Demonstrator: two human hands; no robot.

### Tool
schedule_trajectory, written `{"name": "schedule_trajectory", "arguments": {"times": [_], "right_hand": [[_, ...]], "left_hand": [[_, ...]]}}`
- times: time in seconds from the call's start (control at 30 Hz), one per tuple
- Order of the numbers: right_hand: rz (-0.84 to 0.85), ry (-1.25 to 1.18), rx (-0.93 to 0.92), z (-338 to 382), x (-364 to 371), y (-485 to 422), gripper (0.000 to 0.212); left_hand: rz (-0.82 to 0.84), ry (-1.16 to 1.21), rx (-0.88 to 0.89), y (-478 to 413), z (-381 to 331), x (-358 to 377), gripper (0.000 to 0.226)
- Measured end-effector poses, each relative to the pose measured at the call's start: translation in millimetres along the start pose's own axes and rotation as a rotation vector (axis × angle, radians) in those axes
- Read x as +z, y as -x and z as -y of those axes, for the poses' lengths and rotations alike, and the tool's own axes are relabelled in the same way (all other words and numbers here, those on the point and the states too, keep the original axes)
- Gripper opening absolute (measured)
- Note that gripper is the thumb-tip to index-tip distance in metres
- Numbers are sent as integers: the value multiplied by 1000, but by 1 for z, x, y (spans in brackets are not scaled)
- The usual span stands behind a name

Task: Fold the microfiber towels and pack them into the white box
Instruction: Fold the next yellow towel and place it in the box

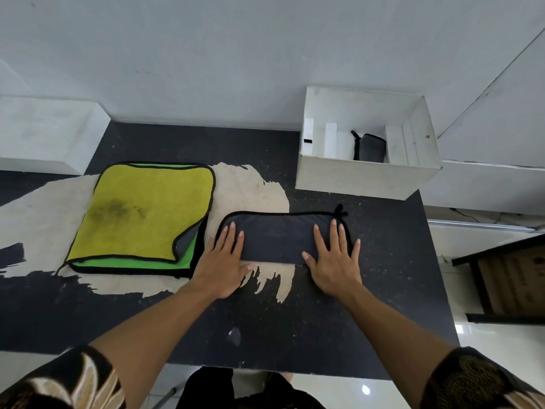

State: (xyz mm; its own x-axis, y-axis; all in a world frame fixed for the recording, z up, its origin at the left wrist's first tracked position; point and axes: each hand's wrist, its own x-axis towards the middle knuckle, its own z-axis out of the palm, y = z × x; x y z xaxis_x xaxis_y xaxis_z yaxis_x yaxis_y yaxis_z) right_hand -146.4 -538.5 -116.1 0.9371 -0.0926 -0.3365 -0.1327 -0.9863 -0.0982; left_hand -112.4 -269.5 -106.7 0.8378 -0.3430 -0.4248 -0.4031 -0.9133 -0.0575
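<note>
**Currently: dark towel pressed flat under both palms**

The dark towel (277,237) lies near the middle of the table (295,320) as a long band. Its bound edge is at 12 o'clock, and what appears to be the crease faces the person at 6. The left hand (222,261) rests on the 9 o'clock end and the right hand (333,261) on the 3 o'clock end. Both have straight, spread fingers that press down and grip nothing.

Assessment: the step in hand is setting the fold. It is done well by smoothing outward from the centre and keeping the bound edges aligned. One end should then go over the other, so the packet is narrow enough for the container.

The white box (354,178) stands open-topped at 1 o'clock from the towel. It holds one folded grey towel (371,147) standing on edge, with white card pieces on either side. Its near wall hides part of the floor.

The yellow-and-green towel (141,214) lies just beside at 9 to 10 o'clock. It is loosely doubled, stained, and has one corner turned back.
</note>
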Motion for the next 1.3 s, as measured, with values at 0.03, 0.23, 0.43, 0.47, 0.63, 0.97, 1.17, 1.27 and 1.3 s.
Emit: {"name": "schedule_trajectory", "arguments": {"times": [0.03, 0.23, 0.43, 0.47, 0.63, 0.97, 1.17, 1.27, 1.3], "right_hand": [[5, 3, 6, -1, -2, 0, 76], [-140, -131, 64, 5, -18, 2, 70], [-79, -107, -22, 3, -21, -5, 67], [-37, -106, -8, 1, -21, -7, 67], [-122, -153, 41, 0, -37, -19, 54], [-92, -479, 542, -2, -40, -8, 60], [18, -596, 618, -18, -43, -14, 38], [44, -635, 609, -25, -44, -13, 28], [48, -648, 619, -29, -45, -12, 26]], "left_hand": [[-23, 11, -14, 1, 1, -1, 79], [-301, 55, -56, 9, 8, -6, 67], [-140, -56, 127, 6, 6, 2, 66], [-111, -66, 132, 7, 6, 4, 66], [-114, -81, 104, 17, 7, 2, 65], [-275, -125, 82, 30, -2, -3, 51], [-169, -186, 15, 24, -1, -8, 65], [-128, -192, 11, 29, -2, -6, 65], [-115, -183, 12, 31, -2, -6, 65]]}}
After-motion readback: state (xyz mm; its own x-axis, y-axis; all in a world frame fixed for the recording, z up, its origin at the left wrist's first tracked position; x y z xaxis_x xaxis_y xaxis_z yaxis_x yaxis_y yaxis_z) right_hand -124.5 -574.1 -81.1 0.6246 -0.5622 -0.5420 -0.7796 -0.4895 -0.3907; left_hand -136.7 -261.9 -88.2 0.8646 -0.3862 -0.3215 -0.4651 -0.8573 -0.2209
